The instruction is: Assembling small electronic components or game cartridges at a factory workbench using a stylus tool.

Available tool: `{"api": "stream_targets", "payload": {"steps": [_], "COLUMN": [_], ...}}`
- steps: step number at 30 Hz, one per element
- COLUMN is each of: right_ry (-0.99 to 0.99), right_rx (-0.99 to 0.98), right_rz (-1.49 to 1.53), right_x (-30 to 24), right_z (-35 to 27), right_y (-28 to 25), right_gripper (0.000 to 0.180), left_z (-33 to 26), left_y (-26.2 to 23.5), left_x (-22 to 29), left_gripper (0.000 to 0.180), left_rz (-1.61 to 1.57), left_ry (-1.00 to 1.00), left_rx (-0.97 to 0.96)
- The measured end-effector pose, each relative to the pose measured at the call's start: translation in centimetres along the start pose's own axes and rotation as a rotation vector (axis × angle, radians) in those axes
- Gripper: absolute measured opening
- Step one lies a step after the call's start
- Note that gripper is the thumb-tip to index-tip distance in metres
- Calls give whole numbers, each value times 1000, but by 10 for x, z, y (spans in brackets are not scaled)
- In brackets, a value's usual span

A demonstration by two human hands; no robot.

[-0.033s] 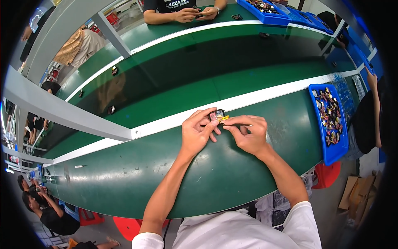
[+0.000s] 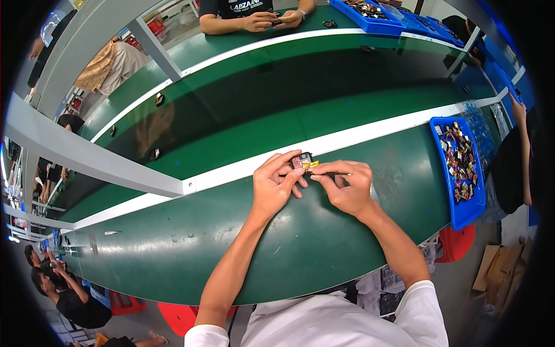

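My left hand (image 2: pixel 276 180) is closed around a small black device housing (image 2: pixel 310 155), holding it above the green worktop. Inside the housing show a pinkish part, a pale part and some yellow film. From the right, my right hand (image 2: pixel 351 184) pinches a thin dark stick-like tool (image 2: pixel 343 174); its exact kind is too small to tell. The fingertips of this hand meet the housing's edge beside a yellow tab (image 2: pixel 314 164). My fingers hide the tool's front end and the housing's lower side.
A blue tray (image 2: pixel 469 215) full of small wired parts stands at the worktop's right end. Beyond a white rail (image 2: pixel 243 166) runs a green belt (image 2: pixel 324 120) carrying several small black pieces. A grey post (image 2: pixel 110 159) rises at left. Across the belt, another person's hands (image 2: pixel 272 21) handle a small piece.
Small black pieces on the belt have shifted very slightly left. My hands and the housing look unmoved.
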State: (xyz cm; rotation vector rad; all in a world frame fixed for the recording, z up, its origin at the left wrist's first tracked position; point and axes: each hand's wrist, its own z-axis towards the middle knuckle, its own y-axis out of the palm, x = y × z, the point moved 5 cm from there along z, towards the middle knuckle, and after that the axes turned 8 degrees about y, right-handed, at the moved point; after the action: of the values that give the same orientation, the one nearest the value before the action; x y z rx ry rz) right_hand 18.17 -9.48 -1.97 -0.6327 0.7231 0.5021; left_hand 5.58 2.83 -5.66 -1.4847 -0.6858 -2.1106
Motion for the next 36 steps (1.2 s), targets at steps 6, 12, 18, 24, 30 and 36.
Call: {"api": "stream_targets", "payload": {"steps": [6, 12, 18, 24, 30, 36], "right_ry": [63, 55, 63, 65, 60, 62], "right_rx": [43, 62, 1, -1, 22, -7], "right_rz": [41, 41, 9, 13, 22, -7], "right_x": [11, 9, 8, 7, 12, 9], "right_z": [-2, -1, 0, 0, -2, -1], "right_y": [1, 0, -1, 0, 2, 2], "right_gripper": [18, 18, 14, 14, 17, 13], "left_z": [0, 0, 1, 1, 0, 0], "left_y": [3, -1, 0, -3, -2, -4], "left_x": [1, -1, -2, -6, -11, -12], "left_gripper": [33, 38, 37, 33, 32, 33], "left_rz": [1, -141, -118, -100, -52, -65], "left_ry": [28, -21, -40, -56, -112, -112], "left_rx": [21, -69, -81, -44, -9, -6]}}
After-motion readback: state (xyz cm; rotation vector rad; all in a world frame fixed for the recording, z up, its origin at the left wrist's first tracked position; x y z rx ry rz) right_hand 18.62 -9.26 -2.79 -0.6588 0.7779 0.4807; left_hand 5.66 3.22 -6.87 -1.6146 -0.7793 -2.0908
